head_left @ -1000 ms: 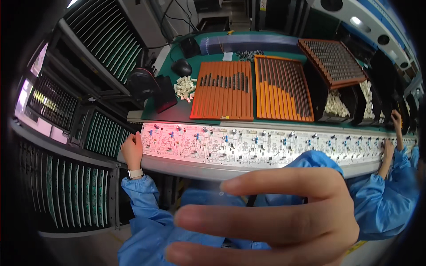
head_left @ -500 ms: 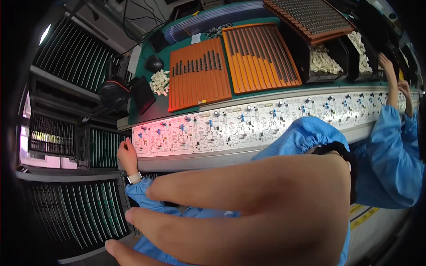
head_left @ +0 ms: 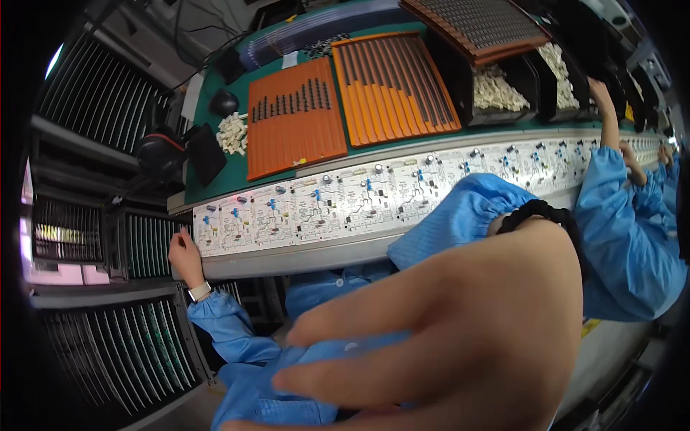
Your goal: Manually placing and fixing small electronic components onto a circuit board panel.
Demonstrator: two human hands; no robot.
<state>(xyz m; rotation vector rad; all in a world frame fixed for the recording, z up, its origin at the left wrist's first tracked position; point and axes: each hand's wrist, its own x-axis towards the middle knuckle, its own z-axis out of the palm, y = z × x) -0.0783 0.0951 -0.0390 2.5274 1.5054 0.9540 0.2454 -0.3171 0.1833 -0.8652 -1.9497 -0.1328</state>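
My left hand (head_left: pixel 187 257), with a light-coloured watch on its wrist, is at the left end of a long row of white circuit boards (head_left: pixel 279 224). Its bent fingers close at the edge of the end board; their exact grip is partly hidden. Small blue, black and other components stand on the boards. My right hand (head_left: pixel 445 337) looms large and blurred in the foreground, below the boards, fingers apart and holding nothing. A dark hair-tie-like band (head_left: pixel 543 215) circles its wrist beneath the blue sleeve.
Behind the boards lie an orange-brown slotted tray (head_left: pixel 298 136) and another slotted tray (head_left: pixel 395 93) of dark parts. Cream parts (head_left: pixel 232 133) lie by a black mouse (head_left: pixel 223 103). Racks of boards (head_left: pixel 118 345) stand left. At right, a co-worker's hand (head_left: pixel 602 98) is near black bins (head_left: pixel 503 118).
The whole view has shifted, so the bench appears further left. My right hand has drawn rightward, its fingers still spread. The red glow on the left boards has mostly faded.
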